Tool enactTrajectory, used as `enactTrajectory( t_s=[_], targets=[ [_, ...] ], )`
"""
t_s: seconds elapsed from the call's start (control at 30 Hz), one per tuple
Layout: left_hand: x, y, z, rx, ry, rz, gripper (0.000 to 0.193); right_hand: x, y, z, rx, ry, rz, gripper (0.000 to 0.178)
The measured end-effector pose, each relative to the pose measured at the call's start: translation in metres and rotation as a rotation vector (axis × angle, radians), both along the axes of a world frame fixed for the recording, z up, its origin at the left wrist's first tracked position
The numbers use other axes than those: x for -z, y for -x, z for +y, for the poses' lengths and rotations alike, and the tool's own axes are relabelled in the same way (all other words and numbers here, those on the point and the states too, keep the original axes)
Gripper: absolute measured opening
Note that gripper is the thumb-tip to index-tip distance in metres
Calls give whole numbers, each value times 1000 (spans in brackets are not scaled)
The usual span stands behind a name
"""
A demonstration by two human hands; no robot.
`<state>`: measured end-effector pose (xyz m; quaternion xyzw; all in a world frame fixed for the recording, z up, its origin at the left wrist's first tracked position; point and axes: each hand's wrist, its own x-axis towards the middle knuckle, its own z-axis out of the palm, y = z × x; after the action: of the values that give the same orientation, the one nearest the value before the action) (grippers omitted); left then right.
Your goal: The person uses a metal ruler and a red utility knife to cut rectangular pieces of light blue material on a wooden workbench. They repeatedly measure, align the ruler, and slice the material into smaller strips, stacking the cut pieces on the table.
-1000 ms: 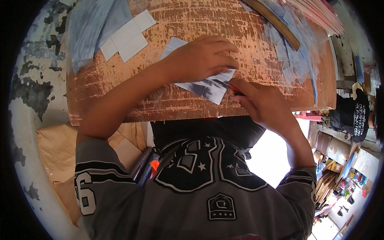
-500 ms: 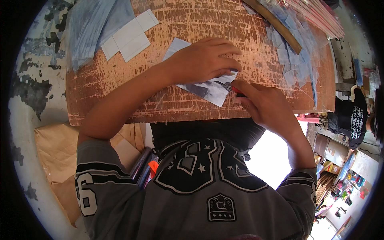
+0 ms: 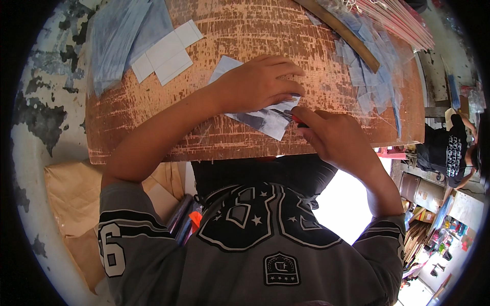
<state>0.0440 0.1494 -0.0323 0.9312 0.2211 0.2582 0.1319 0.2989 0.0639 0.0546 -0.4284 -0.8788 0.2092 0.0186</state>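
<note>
My left hand [image 3: 260, 84] lies over a pale grey-white sheet [image 3: 260, 121] on the worn table, its fingers stretched out and spread. The sheet's far left corner shows beyond my wrist; its middle is hidden under the hand. From the right, my right hand [image 3: 334, 133] grips a small tool [image 3: 296, 119] with a red and black handle. Slim dark metal tips reach from the tool onto the sheet, just below my left thumb. My fingers cover most of the handle, so its exact kind is unclear.
A white paper cutout [image 3: 164, 57] and translucent bluish sheets [image 3: 120, 43] lie at the far left of the table [image 3: 168, 135]. Bluish clear pieces [image 3: 375, 79], a brown strip [image 3: 352, 41] and pink sticks [image 3: 395, 20] lie far right. Another person [image 3: 446, 153] is at the right.
The view has shifted slightly, so the table sits a little lower. My right hand and the tool have edged left along the sheet. My left hand keeps its place on the sheet.
</note>
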Motion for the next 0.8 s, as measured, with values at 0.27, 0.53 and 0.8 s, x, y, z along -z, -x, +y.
enactTrajectory(
  t_s=[0.27, 0.53, 0.8],
  targets=[
    [-1, 0, -1, 2, -20, 10, 29, -7, 3, 0, -23, -32, -51, 28],
    [-1, 1, -1, 5, -38, 22, 30, -12, 3, 1, -33, -24, -89, 27],
    [0, 1, 0, 11, -13, 20, 32, -16, 3, -1, -16, 5, -124, 27]
  ],
)
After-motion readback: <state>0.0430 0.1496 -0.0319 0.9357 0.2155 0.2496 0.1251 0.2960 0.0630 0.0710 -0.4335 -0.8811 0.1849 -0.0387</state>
